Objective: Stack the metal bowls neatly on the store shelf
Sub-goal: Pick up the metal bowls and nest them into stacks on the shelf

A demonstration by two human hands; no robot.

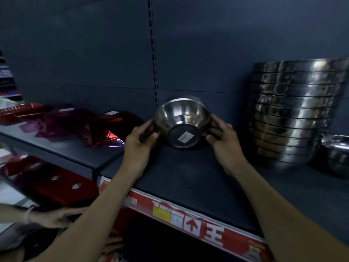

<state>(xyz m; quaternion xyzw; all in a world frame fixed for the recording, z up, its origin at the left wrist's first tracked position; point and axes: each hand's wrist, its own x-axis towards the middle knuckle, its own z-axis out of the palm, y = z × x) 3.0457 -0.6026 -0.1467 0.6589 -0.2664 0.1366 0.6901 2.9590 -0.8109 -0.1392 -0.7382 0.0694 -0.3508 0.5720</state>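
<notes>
A small metal bowl [180,118] is held over the dark store shelf [188,178], tilted so its base with a white barcode sticker faces me. My left hand [138,146] grips its left rim and my right hand [224,142] grips its right rim. Whether the bowl's lower edge touches the shelf I cannot tell. To the right stands a tall stack of several larger metal bowls [290,114], nested upright. Another metal bowl [336,150] sits at the far right edge, partly cut off.
Red and purple foil packages [90,125] lie on the adjoining shelf to the left, with a red tray [20,110] behind. A red price strip [192,222] runs along the shelf front. Another person's hand [54,216] reaches in at lower left. The grey back panel [113,53] closes the rear.
</notes>
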